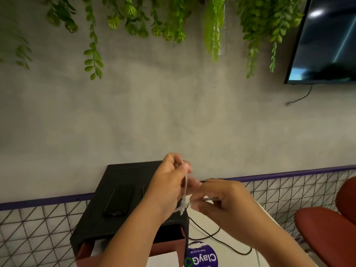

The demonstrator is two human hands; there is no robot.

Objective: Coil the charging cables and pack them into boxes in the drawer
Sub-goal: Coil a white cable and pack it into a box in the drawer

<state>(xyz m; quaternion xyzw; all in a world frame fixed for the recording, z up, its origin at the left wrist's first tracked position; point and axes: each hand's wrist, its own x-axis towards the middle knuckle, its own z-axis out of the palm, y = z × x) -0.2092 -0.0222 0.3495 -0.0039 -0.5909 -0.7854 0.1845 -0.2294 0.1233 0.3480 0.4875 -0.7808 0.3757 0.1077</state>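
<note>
1. Grey wall (pixel 154 116), black drawer unit (pixel 119 182) below it.
2. Fingers curled, left hand (pixel 169 186) and right hand (pixel 227 205) both pinch a white cable (pixel 185 186) above the unit.
3. Purple sticker (pixel 202 257) reads "ClayGo", upside down.

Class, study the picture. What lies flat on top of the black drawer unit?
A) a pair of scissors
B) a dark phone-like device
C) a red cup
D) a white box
B: a dark phone-like device lies flat on top of the black drawer unit, to the left of the left hand and right hand, which pinch the white cable.
</note>
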